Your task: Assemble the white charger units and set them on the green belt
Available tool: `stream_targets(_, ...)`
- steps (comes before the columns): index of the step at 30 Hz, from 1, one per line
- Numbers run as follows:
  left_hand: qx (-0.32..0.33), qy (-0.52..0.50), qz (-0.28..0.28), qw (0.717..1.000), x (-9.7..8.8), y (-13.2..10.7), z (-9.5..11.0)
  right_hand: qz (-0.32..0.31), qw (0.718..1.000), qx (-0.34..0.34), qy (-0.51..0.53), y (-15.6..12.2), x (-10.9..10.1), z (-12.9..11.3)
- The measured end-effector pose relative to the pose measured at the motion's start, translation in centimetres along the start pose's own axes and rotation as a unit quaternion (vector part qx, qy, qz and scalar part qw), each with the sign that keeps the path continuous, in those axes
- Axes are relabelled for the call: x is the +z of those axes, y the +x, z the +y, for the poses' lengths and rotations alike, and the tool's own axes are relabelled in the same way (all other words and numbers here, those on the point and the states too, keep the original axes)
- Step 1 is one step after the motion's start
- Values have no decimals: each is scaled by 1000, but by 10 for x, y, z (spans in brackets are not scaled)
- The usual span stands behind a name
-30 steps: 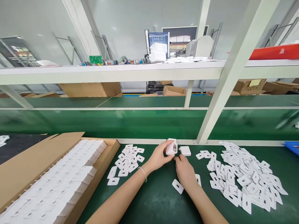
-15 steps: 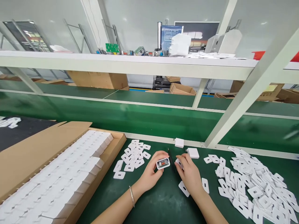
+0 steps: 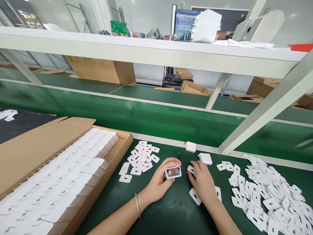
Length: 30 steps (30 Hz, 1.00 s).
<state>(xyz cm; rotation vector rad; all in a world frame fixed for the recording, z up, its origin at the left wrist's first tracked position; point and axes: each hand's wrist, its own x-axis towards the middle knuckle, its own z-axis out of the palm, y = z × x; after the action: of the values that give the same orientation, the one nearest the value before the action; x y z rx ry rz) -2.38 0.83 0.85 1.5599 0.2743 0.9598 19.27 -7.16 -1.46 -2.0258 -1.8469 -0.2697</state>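
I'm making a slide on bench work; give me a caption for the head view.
Left hand holds an open white casing; right hand touches a slotted white plate.

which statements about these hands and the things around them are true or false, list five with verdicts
The left hand holds an open-ended white plastic case. True.
The long brown cardboard box stands right of both hands. False: it stands left.
The right hand touches a slotted, flat white plastic plate. True.
The larger pile of slotted white plates lies left of the hands. False: it lies right.
Two block-shaped white plastic pieces lie apart beyond the right hand. True.
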Motion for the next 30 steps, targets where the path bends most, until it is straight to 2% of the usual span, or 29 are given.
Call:
stream_targets(3,-9,-77,-1,997,2,-1,0,-8,1000,18,-14,-2,0,3)
stream_targets(7,-2,-110,0,994,3,-1,1,-18,1000,15,-20,-3,0,6)
stream_targets(11,20,-56,-6,998,1,0,5,-2,1000,7,-6,0,-5,4)
stream_targets(14,39,4,-13,999,-1,0,7,35,999,17,10,3,-14,-2)
stream_targets(18,42,36,-20,998,-1,-2,8,78,996,35,33,5,-23,-10)
stream_targets(22,46,62,-20,997,0,-3,8,61,998,18,-6,5,-19,-8)
stream_targets(24,40,87,-3,995,2,-3,6,46,999,4,-21,5,-14,-8)
stream_targets(26,36,125,38,991,4,-3,3,23,999,-27,-23,6,-9,-13)
stream_targets(30,63,216,120,967,6,-4,-6,-18,994,-107,-21,7,0,-28)
